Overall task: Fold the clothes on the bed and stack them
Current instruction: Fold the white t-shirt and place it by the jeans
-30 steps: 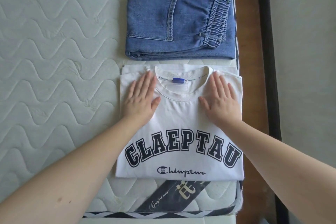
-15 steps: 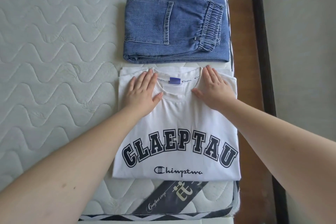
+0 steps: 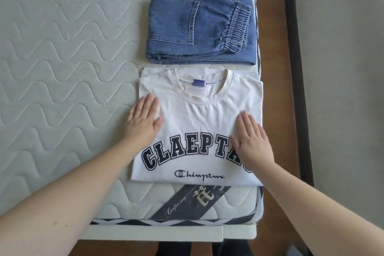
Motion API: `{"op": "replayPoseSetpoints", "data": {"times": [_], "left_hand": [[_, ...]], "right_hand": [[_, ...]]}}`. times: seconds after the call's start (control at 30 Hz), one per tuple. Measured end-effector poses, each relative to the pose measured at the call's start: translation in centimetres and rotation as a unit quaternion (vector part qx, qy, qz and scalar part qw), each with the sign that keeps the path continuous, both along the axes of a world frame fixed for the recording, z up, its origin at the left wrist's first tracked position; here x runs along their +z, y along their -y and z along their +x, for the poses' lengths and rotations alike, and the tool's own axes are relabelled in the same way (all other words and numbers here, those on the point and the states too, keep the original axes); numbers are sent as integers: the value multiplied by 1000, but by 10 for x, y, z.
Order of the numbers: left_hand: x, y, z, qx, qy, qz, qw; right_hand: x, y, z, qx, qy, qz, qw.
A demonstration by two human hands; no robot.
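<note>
Folded already: white T-shirt, with jeans just beyond its collar. Left hand and right hand flat, pressing T-shirt. Stacking left.

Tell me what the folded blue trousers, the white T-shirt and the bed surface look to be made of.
Blue trousers: denim, judging by faded weave, contrast stitching. White T-shirt: soft matte knit, probably cotton; ribbed collar, printed lettering. Mattress: quilted fabric cover with stitched wavy lines.
</note>
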State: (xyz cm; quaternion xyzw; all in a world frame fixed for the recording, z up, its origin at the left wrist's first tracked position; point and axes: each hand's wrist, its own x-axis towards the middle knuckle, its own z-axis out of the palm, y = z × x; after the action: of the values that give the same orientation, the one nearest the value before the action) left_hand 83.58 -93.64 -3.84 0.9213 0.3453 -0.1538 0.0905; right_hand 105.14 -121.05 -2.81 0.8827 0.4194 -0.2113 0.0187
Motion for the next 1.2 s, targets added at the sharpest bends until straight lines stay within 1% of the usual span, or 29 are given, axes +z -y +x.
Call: {"op": "replayPoseSetpoints", "data": {"times": [0.1, 0.2, 0.27, 0.3, 0.33, 0.37, 0.43, 0.47, 0.57, 0.67, 0.8, 0.9, 0.97, 1.13, 1.2], "left_hand": [[17, 50, -32, -47, -19, -36, 998], [30, 106, -68, -37, -11, -64, 997], [43, 134, -90, -23, -82, -115, 990], [51, 144, -99, -15, -127, -154, 980], [61, 153, -107, -13, -159, -174, 972], [72, 160, -114, -26, -185, -171, 967], [104, 166, -122, -66, -205, -153, 964], [120, 168, -126, -79, -198, -141, 967], [169, 163, -132, -87, -129, -104, 982], [220, 158, -135, -92, -47, -67, 992], [283, 152, -133, -105, 82, 2, 991], [326, 148, -132, -94, 145, 27, 985], [354, 144, -129, -88, 163, 32, 982], [413, 125, -119, -104, 151, 52, 982], [430, 115, -112, -110, 163, 68, 978]], "right_hand": [[9, 15, -44, 21, -30, -25, 999], [26, 34, -83, 48, -72, -45, 995], [43, 46, -103, 61, -101, -62, 991], [53, 51, -110, 61, -123, -77, 987], [64, 56, -116, 66, -137, -91, 984], [75, 60, -119, 79, -135, -106, 982], [102, 67, -122, 120, -111, -124, 979], [116, 71, -124, 129, -96, -122, 979], [158, 76, -126, 107, -44, -79, 990], [203, 75, -130, 107, 9, -49, 993], [259, 65, -141, 96, 47, 28, 994], [298, 54, -151, 78, 43, 26, 996], [324, 45, -156, 71, 46, 32, 996], [384, 25, -164, 70, 70, 84, 992], [403, 17, -163, 69, 88, 107, 988]]}}
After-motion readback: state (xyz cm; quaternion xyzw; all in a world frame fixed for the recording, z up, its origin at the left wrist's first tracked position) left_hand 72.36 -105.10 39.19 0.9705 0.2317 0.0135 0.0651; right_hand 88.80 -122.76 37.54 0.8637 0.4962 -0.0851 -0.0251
